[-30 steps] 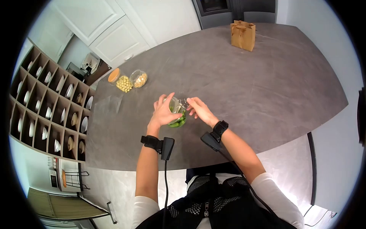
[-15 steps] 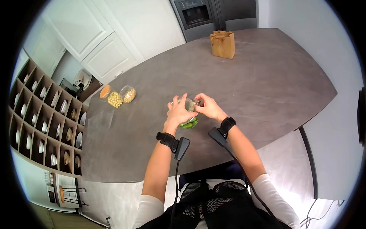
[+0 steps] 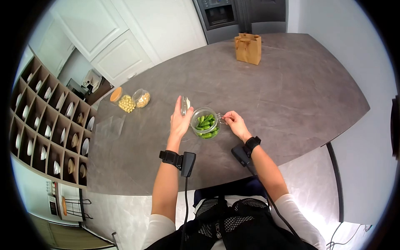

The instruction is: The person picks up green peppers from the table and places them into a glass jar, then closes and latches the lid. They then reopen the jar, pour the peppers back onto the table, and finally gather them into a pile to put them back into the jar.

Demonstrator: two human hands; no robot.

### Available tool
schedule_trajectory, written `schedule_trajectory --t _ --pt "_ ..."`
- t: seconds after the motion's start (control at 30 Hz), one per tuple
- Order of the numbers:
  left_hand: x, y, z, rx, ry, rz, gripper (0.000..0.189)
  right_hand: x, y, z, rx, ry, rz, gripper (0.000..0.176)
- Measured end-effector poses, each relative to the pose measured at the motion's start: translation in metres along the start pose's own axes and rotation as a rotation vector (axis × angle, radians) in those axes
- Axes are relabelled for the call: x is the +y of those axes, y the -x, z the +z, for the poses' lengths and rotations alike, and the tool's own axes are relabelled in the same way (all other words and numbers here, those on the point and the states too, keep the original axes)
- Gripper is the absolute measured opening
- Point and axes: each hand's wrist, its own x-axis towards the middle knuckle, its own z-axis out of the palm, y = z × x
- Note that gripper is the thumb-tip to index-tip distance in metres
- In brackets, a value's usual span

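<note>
A glass jar (image 3: pixel 207 123) holding small green vegetables stands uncovered on the grey table, between my hands. Just left of its rim, my left hand (image 3: pixel 180 121) grips the clear glass lid (image 3: pixel 185 106), which is tilted up on edge. On the jar's right side, my right hand (image 3: pixel 236 123) pinches the wire clasp (image 3: pixel 221 119) between thumb and fingers.
At the table's (image 3: pixel 166 83) left part are a jar of yellowish pieces (image 3: pixel 126 103) with an orange-brown lid, another clear jar (image 3: pixel 141 98), and a clear flat sheet or tray (image 3: pixel 110 127). A brown paper bag (image 3: pixel 248 50) stands at the far edge.
My left hand has moved left off the jar's top with the lid, uncovering the green contents. My right hand has shifted slightly right and down, still at the clasp. The view has shifted slightly.
</note>
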Motion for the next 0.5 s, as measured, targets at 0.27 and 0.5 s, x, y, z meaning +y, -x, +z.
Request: schedule_trajectory --t 0.27,0.5 --pt "-0.059 0.007 -0.009 0.213 0.75 -0.157 0.041 -0.009 0.008 0.008 0.064 0.12 -0.059 0.008" --pt "-0.109 0.035 0.003 0.285 1.149 -0.39 0.052 -0.003 0.01 0.009 0.075 0.118 -0.076 0.008"
